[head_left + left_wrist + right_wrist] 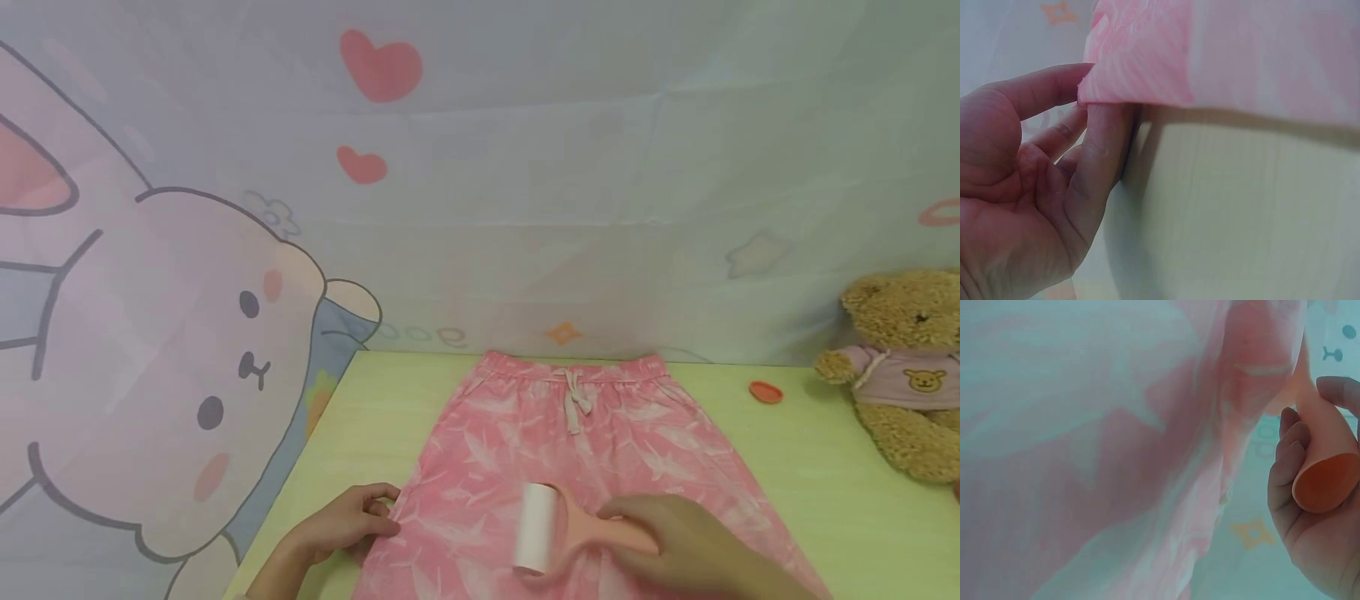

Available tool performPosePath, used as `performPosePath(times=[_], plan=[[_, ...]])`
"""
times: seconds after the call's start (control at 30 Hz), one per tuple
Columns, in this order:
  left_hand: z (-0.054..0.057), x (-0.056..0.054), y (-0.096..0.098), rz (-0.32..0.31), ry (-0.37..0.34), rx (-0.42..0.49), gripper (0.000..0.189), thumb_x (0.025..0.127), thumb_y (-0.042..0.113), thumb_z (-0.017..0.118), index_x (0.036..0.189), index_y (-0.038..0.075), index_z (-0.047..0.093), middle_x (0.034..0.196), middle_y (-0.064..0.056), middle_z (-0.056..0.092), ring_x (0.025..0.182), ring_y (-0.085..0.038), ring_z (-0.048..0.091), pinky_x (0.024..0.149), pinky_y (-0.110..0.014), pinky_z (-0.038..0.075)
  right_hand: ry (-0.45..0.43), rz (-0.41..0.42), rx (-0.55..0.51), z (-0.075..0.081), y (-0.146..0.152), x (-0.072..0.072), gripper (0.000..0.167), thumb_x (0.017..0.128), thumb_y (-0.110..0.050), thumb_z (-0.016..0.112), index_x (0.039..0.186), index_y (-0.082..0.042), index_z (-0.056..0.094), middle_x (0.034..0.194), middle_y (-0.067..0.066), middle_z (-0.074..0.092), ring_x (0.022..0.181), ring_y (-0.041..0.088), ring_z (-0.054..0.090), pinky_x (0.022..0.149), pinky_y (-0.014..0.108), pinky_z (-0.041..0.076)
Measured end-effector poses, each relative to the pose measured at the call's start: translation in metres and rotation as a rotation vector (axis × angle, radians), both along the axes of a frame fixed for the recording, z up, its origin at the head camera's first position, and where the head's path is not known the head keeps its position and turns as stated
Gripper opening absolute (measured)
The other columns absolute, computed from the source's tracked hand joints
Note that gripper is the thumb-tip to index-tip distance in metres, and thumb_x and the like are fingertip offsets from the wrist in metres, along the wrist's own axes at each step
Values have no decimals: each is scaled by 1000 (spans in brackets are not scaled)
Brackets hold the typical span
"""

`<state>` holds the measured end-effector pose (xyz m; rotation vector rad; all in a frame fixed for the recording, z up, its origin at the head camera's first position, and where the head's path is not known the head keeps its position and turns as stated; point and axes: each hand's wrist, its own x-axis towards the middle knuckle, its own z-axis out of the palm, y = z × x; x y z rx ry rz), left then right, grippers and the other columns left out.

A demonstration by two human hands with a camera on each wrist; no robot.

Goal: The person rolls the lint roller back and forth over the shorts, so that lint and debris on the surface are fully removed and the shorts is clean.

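Observation:
A pink garment [480, 450] with a pale leaf print and a tied white drawstring [575, 400] at its waistband lies spread on the table; its lower end is out of the head view. My left hand [341, 525] pinches the garment's left side edge, which looks slightly raised in the left wrist view, one finger and the thumb [1094, 162] at the cloth. My right hand [682, 537] grips the peach handle [618, 533] of a lint roller. Its white roll [536, 529] lies over the middle of the garment, pointing left. The handle's hollow end [1327, 484] shows in the right wrist view.
On the light green table [862, 533], a small red-orange oval lid-like piece [766, 392] lies right of the waistband. A brown teddy bear [911, 375] in a pink top sits at the right edge. Behind the table hangs a printed cloth [525, 167] with a rabbit and hearts.

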<state>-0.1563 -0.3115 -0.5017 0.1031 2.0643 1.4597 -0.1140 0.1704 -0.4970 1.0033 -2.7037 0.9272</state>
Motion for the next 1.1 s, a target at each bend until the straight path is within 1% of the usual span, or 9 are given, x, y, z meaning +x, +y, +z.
performPosePath(times=[0.03,0.17,0.33,0.4,0.6,0.8,0.93,1.03,1.1], plan=[[0,0,0,1,1,-1,34,92,9,75,123,1,64,80,-3,62,61,-12,58,53,-26,49,-3,11,-16,0,3,0,4,99,-46,70,101,-45,67,85,-32,58,73,-6,55,69,25,50],[1,0,1,4,-3,-4,34,91,9,75,122,1,64,80,-3,62,61,-11,58,53,-26,48,-25,29,-28,1,18,4,11,99,-40,71,96,-47,63,79,-30,53,70,-5,50,68,23,47],[2,2,1,8,-15,7,34,92,9,74,123,1,63,82,-4,64,60,-11,60,53,-26,50,-80,18,21,4,33,8,10,102,-43,67,111,-47,68,97,-30,64,84,-5,58,74,29,53],[2,3,1,8,-20,15,34,92,9,74,123,1,63,82,-4,64,60,-11,61,53,-26,51,-89,10,27,5,39,10,15,101,-44,67,117,-45,69,105,-29,66,89,-5,61,77,31,55],[0,3,0,5,-12,18,34,92,8,75,123,1,63,82,-4,63,60,-11,61,52,-26,51,-122,17,36,7,47,11,14,100,-44,69,114,-42,70,102,-28,66,85,-6,60,73,30,54],[-1,2,0,12,2,8,34,91,8,75,123,1,64,82,-4,64,61,-11,62,53,-27,52,-97,26,16,6,42,9,17,100,-42,70,116,-42,70,103,-27,67,85,-6,60,73,30,55],[-1,3,0,10,2,13,35,91,7,75,123,0,64,82,-4,63,60,-11,61,52,-26,52,-57,29,10,6,30,6,8,100,-41,70,105,-47,67,88,-30,61,75,-6,54,69,26,50],[-1,2,0,6,5,17,35,91,7,75,123,0,63,81,-3,63,59,-11,61,52,-26,51,-31,48,-19,6,20,3,17,98,-34,74,97,-47,63,78,-30,53,67,-5,49,66,22,46],[-1,2,0,9,3,15,34,91,8,75,123,1,64,81,-3,62,59,-10,60,52,-26,51,-12,49,-31,5,14,1,20,97,-31,76,100,-47,65,81,-31,55,69,-6,50,67,22,48]])
